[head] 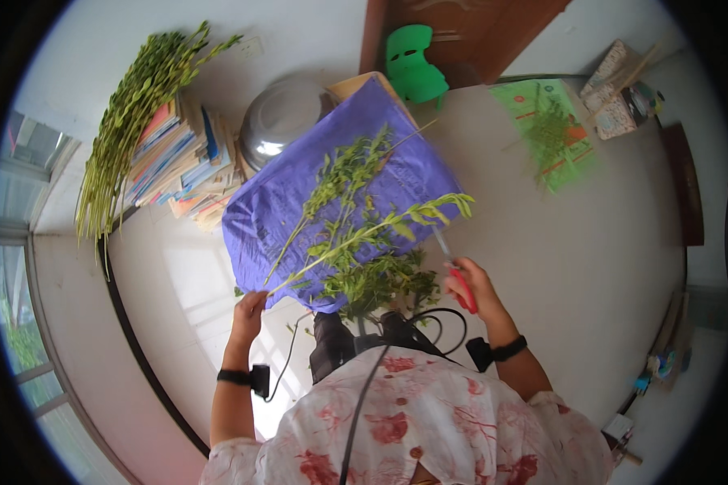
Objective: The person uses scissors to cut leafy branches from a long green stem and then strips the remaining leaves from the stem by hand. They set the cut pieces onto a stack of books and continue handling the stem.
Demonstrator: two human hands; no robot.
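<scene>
My left hand [253, 308] grips the lower end of a long green leafy stem [346, 244], which slants up to the right across a purple cloth [267, 206] spread over a table. My right hand [470, 284] holds scissors [461, 282] by their red handles, the blades pointing up beside the leafy tip of the stem; whether the blades touch it cannot be told. More cut leafy stems [349, 173] lie on the cloth. A heap of leaves and sprigs [382, 282] sits at the cloth's near edge, above my feet.
A tall bundle of leafy stems [133, 121] leans over stacked books and papers [176, 160] at the left. Beyond the cloth stand a metal basin [285, 118] and a green plastic chair [414, 66]. Sprigs lie on a green printed sheet [567, 163] at the right. Black cables hang near my lap.
</scene>
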